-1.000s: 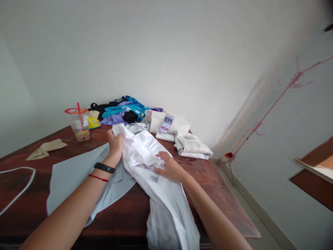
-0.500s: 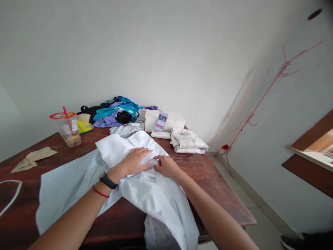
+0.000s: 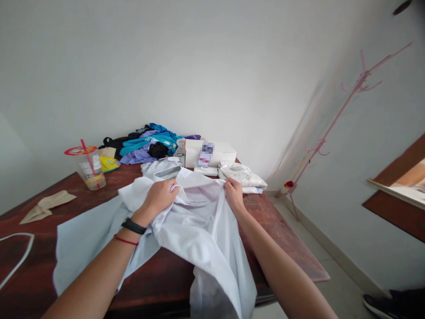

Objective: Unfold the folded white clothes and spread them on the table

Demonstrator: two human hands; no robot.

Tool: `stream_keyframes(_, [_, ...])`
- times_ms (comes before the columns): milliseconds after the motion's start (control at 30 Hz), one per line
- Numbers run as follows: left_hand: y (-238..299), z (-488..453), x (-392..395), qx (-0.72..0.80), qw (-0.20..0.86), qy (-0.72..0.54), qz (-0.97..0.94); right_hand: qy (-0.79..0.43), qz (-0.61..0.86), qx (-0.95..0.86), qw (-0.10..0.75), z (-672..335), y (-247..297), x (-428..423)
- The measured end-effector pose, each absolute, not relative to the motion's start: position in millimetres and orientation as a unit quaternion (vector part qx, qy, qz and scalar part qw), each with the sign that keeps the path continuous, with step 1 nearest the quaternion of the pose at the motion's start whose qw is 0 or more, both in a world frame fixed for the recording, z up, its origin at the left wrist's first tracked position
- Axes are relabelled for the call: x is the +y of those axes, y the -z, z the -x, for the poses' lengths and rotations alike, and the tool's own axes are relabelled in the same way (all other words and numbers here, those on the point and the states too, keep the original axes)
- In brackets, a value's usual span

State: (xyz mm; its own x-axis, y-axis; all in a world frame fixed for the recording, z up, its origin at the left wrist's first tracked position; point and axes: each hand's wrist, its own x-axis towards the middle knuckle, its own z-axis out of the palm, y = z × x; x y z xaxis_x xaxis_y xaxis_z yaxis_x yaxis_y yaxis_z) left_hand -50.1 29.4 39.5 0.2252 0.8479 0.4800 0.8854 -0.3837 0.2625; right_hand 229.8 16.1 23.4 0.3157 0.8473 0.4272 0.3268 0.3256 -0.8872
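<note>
A white shirt (image 3: 195,226) lies rumpled over the wooden table (image 3: 159,283), one part spread to the left and another hanging off the front edge. My left hand (image 3: 161,195), with a black band at the wrist, is closed on a bunched fold of the shirt. Farther right, my right hand (image 3: 234,192) pinches another edge of the cloth. Between the hands the fabric is lifted and opened out, showing its inner side. The shirt's collar (image 3: 166,172) points toward the wall.
Behind the shirt are a heap of clothes (image 3: 152,141), a white box (image 3: 212,153) and folded clothes (image 3: 244,172). On the left stand a plastic cup with straw (image 3: 89,168) and a beige cloth (image 3: 48,206). A pink coat stand (image 3: 338,119) leans in view at right.
My hands have moved apart, the left one to the left and the right one up and right. Both now grip the shirt, and the cloth between them has been raised and opened.
</note>
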Motion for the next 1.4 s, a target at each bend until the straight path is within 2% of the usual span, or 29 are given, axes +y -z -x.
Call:
stream_keyframes(167, [-50.4,67.2,32.0,-0.625,0.087,0.436,0.641,-0.217,0.506,-0.467,0.692,-247.0,-28.3,22.7])
stream_keyframes(267, [-52.2,70.4,33.4,-0.625,0.095,0.447,0.633,-0.198,0.506,-0.48,0.689,-246.4,-29.5,21.9])
stream_keyframes(367, [-48.1,64.8,34.3,-0.556,0.1,0.417,0.712,-0.143,0.488,-0.551,0.662,-239.1,-31.1,16.5])
stream_keyframes(500, [-42.3,53.6,33.3,-0.444,0.099,0.377,0.807,-0.063,0.43,-0.697,0.57,-230.1,-33.0,8.0])
stream_keyframes(633, [-43.2,49.5,30.2,-0.418,0.067,0.363,0.83,-0.023,0.418,-0.788,0.452,-227.1,-34.5,1.7])
stream_keyframes(800, [-46.4,50.3,26.9,-0.467,0.037,0.343,0.814,-0.115,0.408,-0.883,0.2,-222.1,-30.0,-7.0])
stream_keyframes(900, [-46.7,49.9,24.8,-0.502,0.02,0.347,0.792,-0.154,0.428,-0.882,0.123,-219.7,-22.5,-8.0])
stream_keyframes(1067, [-49.4,52.4,22.3,-0.583,0.002,0.414,0.699,-0.137,0.476,-0.861,0.119,-222.7,-14.5,-1.0])
stream_keyframes(1167, [-52.4,62.8,30.0,-0.565,-0.033,0.541,0.622,-0.119,0.501,-0.85,0.113,-224.0,-14.0,2.1])
stream_keyframes(1300, [-55.6,83.0,51.2,-0.501,-0.119,0.724,0.459,-0.09,0.529,-0.827,0.164,-220.7,-13.5,3.4])
stream_keyframes(1400, [-58.2,95.5,63.2,-0.465,-0.166,0.791,0.361,-0.076,0.547,-0.81,0.196,-217.4,-11.7,4.6])
